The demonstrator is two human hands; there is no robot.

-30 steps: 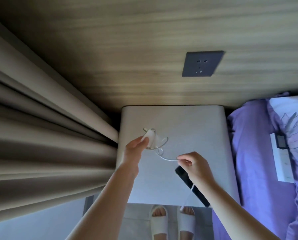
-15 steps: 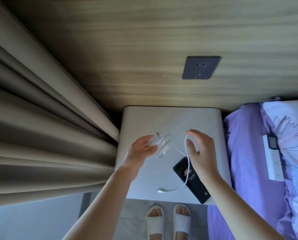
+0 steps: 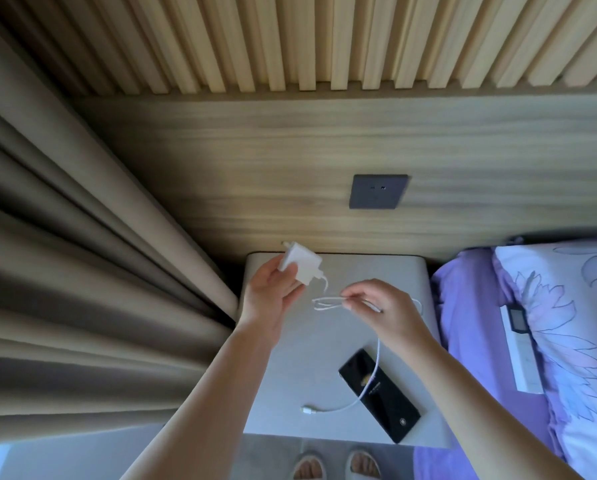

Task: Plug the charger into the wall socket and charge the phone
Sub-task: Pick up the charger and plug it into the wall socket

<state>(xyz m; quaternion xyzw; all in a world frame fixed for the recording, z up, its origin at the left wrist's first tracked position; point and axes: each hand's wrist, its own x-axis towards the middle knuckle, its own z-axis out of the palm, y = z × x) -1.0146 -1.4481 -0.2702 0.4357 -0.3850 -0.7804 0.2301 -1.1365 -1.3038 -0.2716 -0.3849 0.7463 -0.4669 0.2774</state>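
Observation:
My left hand (image 3: 273, 292) holds the white charger block (image 3: 300, 263) above the far left of the grey bedside table (image 3: 283, 368), prongs pointing up and left. My right hand (image 3: 383, 306) pinches a loop of the white cable (image 3: 328, 303) that runs from the block. The rest of the cable hangs down across the black phone (image 3: 382, 393), which lies flat near the table's front edge. The cable's free plug (image 3: 307, 409) rests on the table left of the phone. The dark grey wall socket (image 3: 378, 191) sits on the wood panel above the table, with nothing in it.
Heavy beige curtains (image 3: 82, 271) hang close on the left of the table. A bed with purple sheets (image 3: 463, 323) and a flowered pillow (image 3: 567, 323) lies on the right. Vertical wood slats (image 3: 325, 39) run above the panel. My feet in white sandals (image 3: 335, 465) show below.
The view has tilted up, so the slats now show. My left hand has lifted the charger block higher. My right hand has closed on a loop of the cable.

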